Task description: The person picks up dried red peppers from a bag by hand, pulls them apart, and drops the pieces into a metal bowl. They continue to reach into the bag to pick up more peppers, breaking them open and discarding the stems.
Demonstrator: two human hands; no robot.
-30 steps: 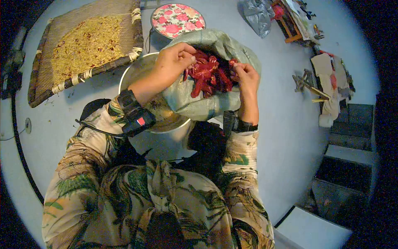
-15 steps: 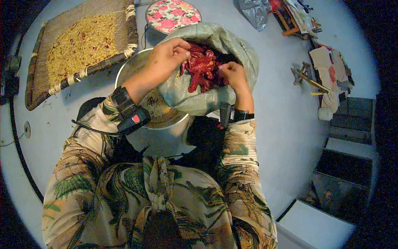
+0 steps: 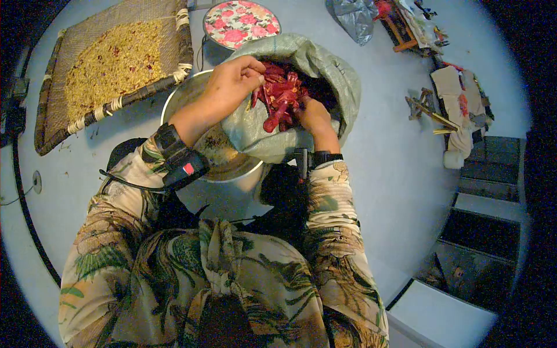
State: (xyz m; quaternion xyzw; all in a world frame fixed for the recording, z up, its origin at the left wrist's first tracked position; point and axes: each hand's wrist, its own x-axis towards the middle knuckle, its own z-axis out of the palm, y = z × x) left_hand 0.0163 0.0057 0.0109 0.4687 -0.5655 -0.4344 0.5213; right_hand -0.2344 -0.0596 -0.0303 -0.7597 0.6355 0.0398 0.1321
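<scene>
The right hand (image 3: 317, 117) moved left to upper-centre red pods (image 3: 281, 94); its finger grip, like the left hand's (image 3: 235, 80), is unclear; tugging the sack (image 3: 264, 139) could spill some.

Dim, bluish light | grainy black corners | fisheye-curved edges | soft detail

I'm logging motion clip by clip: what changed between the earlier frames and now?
The right hand moved left, from the right side of the sack's opening to the red peppers. The red piece earlier at its fingertips no longer shows there; whether it was let go is hidden. The left hand stayed by the peppers' upper left; the sack stayed put.
</scene>
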